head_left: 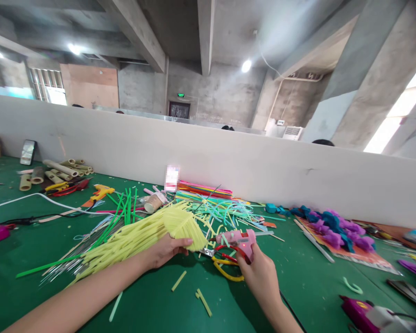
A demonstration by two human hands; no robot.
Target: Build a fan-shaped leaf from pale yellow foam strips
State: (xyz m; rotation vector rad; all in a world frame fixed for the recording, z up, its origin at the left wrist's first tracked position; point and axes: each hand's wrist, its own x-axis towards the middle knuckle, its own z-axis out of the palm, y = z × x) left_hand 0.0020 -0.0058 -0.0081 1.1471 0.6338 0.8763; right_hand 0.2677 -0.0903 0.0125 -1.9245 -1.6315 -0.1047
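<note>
Head view shows the left hand (164, 250) with its grip pinched on a yellow leaf-shaped piece (183, 224), thumb on top, beside a bundle of yellow strips (125, 240) on the green desk (152, 307). The right hand's (260, 275) grip is wrapped around a pink glue gun (237, 237), nozzle toward the leaf's edge. A yellow tool handle (229, 277) lies just below the gun.

Soft, fuzzy fluff was seen all over the yellow leaf shape (182, 225), while smooth, shiny plastic was seen on the pink glue gun (233, 238) and shiny metal on the pliers' tip (208, 252). Smooth wood was shown by the bamboo tubes (60, 168), and dull, bare concrete was seen on the back wall (225, 95).
</note>
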